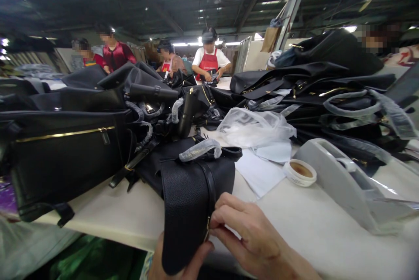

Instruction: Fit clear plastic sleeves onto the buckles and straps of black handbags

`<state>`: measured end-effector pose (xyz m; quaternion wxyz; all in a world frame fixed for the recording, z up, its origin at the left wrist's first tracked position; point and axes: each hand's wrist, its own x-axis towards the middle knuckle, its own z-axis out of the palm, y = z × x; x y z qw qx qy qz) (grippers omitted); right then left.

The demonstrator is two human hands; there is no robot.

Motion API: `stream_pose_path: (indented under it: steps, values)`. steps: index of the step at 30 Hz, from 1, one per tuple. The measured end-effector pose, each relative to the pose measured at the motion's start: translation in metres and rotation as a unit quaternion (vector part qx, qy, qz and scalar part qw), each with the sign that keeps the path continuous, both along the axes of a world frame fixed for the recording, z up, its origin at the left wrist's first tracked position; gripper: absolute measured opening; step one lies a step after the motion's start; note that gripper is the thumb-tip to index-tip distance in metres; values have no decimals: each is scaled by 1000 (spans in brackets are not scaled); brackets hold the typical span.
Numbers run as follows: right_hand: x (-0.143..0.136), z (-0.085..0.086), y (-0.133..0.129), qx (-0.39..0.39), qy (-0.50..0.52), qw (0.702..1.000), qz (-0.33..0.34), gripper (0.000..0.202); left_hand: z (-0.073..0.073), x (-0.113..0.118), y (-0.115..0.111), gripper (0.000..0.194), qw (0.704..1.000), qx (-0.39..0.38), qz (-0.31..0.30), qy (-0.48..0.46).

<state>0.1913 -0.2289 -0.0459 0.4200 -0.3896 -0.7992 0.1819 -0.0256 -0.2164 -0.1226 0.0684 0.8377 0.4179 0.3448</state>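
A black leather bag [188,201] with a wide flap and a strap down its side lies at the table's front edge. Its handle [200,151] is wrapped in clear plastic. My left hand [186,262] grips the lower end of the bag from below, its thumb against the side and most fingers hidden behind the flap. My right hand [248,232] pinches at a small gold-coloured fitting [208,223] on the strap side, thumb and forefinger together.
Black bags pile up at the left [72,158] and right [314,79]. Clear plastic [258,127], white paper [258,173], a round tub [300,172] and a grey tape dispenser [347,188] lie on the white table [294,223]. Several people stand beyond.
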Motion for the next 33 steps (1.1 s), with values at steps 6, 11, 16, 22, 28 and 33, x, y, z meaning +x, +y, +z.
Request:
stream_pose_path:
  steps: [6,11,16,22,28,33]
  values:
    - [-6,3,-2,109,-132,984,-46,24,1,12,-3,33,998,61,-13,-32]
    - [-10,-5,-5,185,-114,972,-87,24,14,23,-7,37,994,-37,35,-94]
    - [-1,-10,-11,100,-3,995,-27,16,5,22,-8,34,986,-103,32,-125]
    - [-3,-17,-11,56,54,996,-45,18,-7,16,-2,27,995,-29,21,-90]
    - [-12,-20,-7,21,97,992,-78,8,-6,17,7,23,989,7,-42,-143]
    - [-12,-20,-6,25,89,992,-85,10,-8,14,10,24,984,-74,-19,-163]
